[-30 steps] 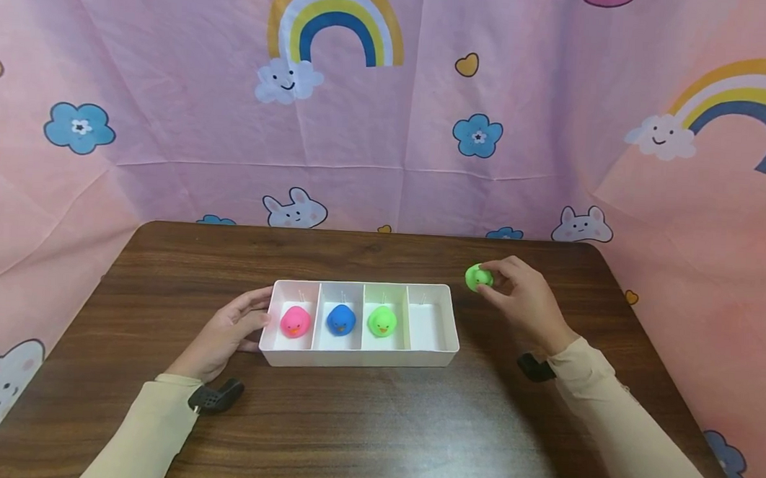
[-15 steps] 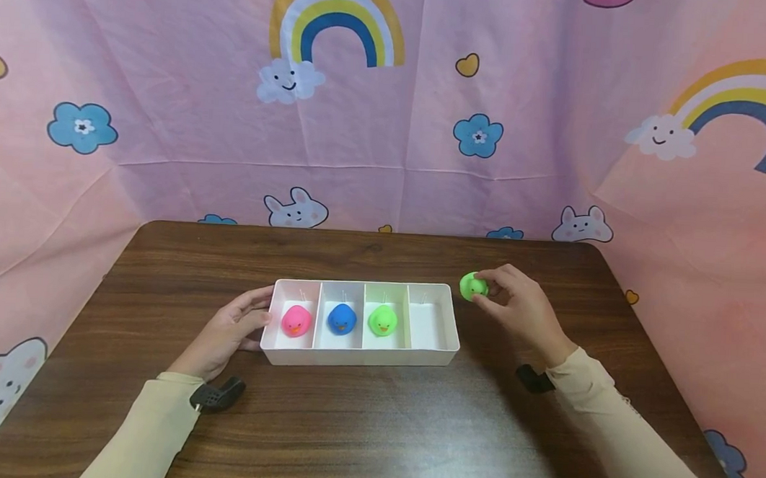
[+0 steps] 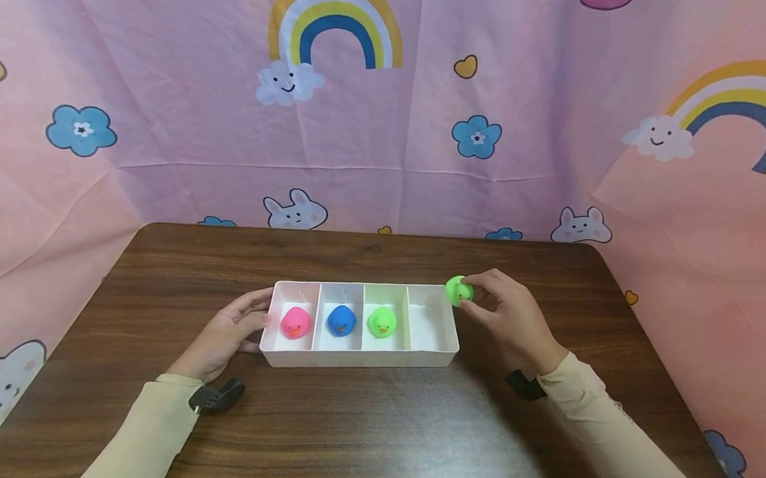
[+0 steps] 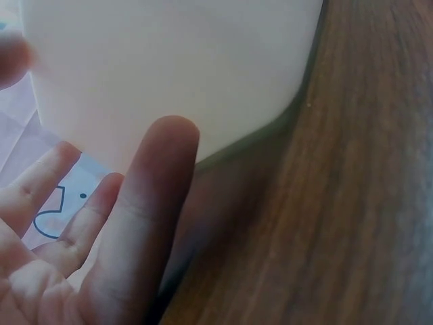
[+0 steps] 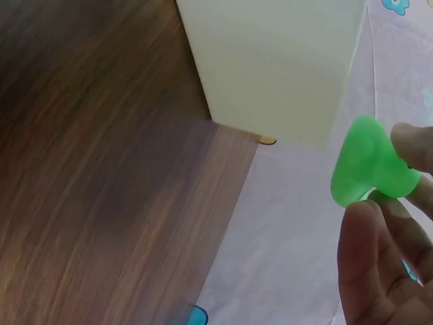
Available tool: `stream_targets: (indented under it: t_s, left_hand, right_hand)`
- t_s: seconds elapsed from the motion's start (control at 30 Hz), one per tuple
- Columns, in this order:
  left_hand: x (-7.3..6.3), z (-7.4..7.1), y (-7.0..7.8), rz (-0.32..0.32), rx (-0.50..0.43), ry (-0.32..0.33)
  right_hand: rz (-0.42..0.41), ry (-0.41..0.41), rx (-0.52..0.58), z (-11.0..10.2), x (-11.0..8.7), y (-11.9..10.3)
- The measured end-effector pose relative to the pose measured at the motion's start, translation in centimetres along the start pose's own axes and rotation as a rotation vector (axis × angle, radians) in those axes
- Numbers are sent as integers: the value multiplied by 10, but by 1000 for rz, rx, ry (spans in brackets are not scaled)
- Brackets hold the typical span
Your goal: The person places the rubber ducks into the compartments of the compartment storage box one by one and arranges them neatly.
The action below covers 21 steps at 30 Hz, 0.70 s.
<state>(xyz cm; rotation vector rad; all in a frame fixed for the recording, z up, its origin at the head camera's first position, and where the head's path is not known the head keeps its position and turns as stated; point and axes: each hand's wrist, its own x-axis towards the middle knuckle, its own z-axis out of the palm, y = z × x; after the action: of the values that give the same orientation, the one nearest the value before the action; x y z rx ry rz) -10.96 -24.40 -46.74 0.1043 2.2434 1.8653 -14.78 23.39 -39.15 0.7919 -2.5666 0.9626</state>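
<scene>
A long white tray [image 3: 357, 358] with four-sided compartments in a row stands on the table. From left to right it holds a pink toy duck [image 3: 296, 322], a blue toy duck [image 3: 342, 321] and a green toy duck [image 3: 382, 322]; its rightmost compartment [image 3: 430, 328] holds nothing. My left hand [image 3: 225, 332] touches the tray's left end, its thumb [image 4: 152, 183] lying against the wall and its fingers fairly straight. Between thumb and fingertips, my right hand [image 3: 512, 314] pinches another green toy duck [image 3: 460, 291], held above the tray's back right corner. In the right wrist view that duck [image 5: 369, 162] is tilted.
The brown wooden table [image 3: 373, 433] reaches to a pink and purple cloth backdrop [image 3: 388, 138] with printed rainbows, flowers and rabbits. Dark wrist devices [image 3: 216, 396] sit at both cuffs.
My right hand has moved left and slightly toward me with the green duck, from beside the tray to over its back right corner. My left hand and the tray stay put.
</scene>
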Motion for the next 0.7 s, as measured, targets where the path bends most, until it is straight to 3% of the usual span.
stream_targets:
  t_s: [0.27, 0.7]
  left_hand:
    - [0, 0, -1, 4, -3, 0]
    - [0, -1, -1, -7, 2, 9]
  right_hand:
    - [-1, -20, -22, 7, 0, -7]
    - [-97, -23, -92, 21, 2, -20]
